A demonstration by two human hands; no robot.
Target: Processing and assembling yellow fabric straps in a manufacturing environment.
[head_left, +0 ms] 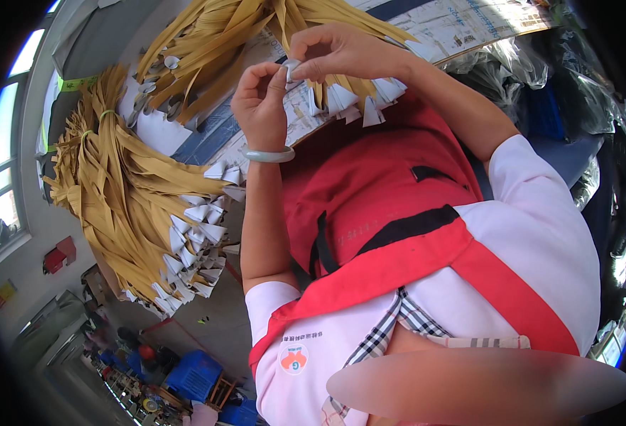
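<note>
A: Held where?

B: Up top, just left of centre: a small white tip point(291, 69), folded to a point, papery or cloth-like, too small to tell which. Pinched from both sides, above the table edge.

A: Gripped how?

B: Left hand point(259, 106) curled narrow, thumb and forefinger closed on the tip's lower edge. Right hand point(341, 53) closed too, fingertips nipping the tip from above. Touching each other at the pinch.

A: Joined to anything?

B: Seems to end one of the tan straps point(213, 42), flat and ribbon-like, fanned out in a loose heap behind the hands. More white triangular tips point(341, 99) hanging in a row just under the right hand.

A: On the wrist?

B: A pale green bangle point(269, 154), smooth and glossy, round the left wrist.

A: Further out?

B: A second bundle point(121, 199) of the same tan straps at the left, cinched near its top by a thin green band point(104, 113), splaying down into a cluster of white points. Under both heaps, a printed sheet point(469, 25) laid over the table. Below the hands, a red apron point(377, 177) with black straps over a white shirt.

A: Containers?

B: Blue crates point(192, 373) down on the floor at lower left; contents impossible to make out. At right, clear crinkled plastic bags point(583, 78) over dark goods, kind unclear.
</note>
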